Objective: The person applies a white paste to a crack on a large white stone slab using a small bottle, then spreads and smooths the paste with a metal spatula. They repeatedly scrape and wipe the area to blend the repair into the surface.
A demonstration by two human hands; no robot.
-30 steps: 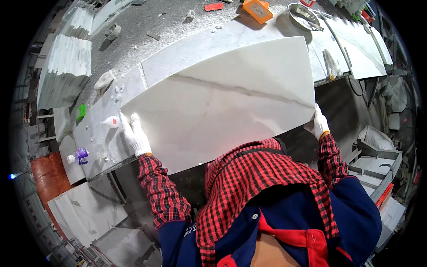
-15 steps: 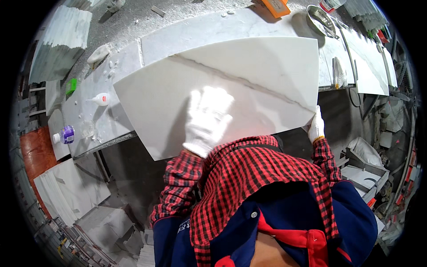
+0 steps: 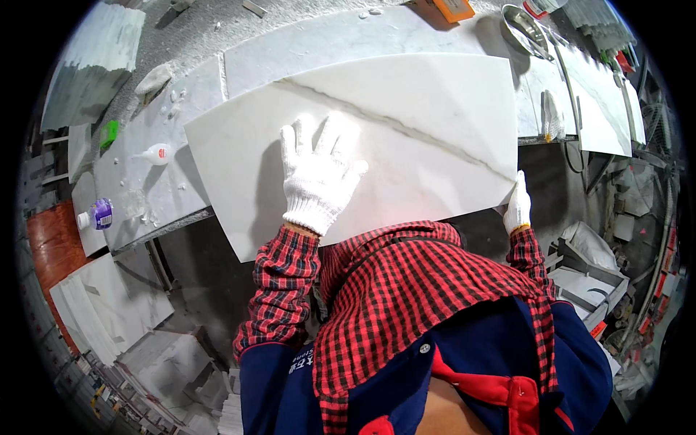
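Observation:
A large pale marble slab (image 3: 435, 94) with a brown-grey vein spans the middle, tilted toward me; its near edge comes close to my checked apron. My left hand (image 3: 317, 174), in a white knitted glove, is over the slab's left half with fingers spread; whether the palm touches the stone is hard to tell. At the slab's near right corner, my right hand (image 3: 517, 204), gloved too, grips the edge. Part of its fingers is hidden there.
Under the slab lies a stone-topped bench (image 3: 304, 51). To the left are a small white bottle (image 3: 157, 154), a purple-labelled bottle (image 3: 98, 214) and a green block (image 3: 109, 134). A metal bowl (image 3: 523, 30) and an orange box (image 3: 454, 9) sit at the back right.
My left hand has slid left and a little farther away over the slab, its fingers now more spread. The right hand stays at the corner. My view has shifted slightly.

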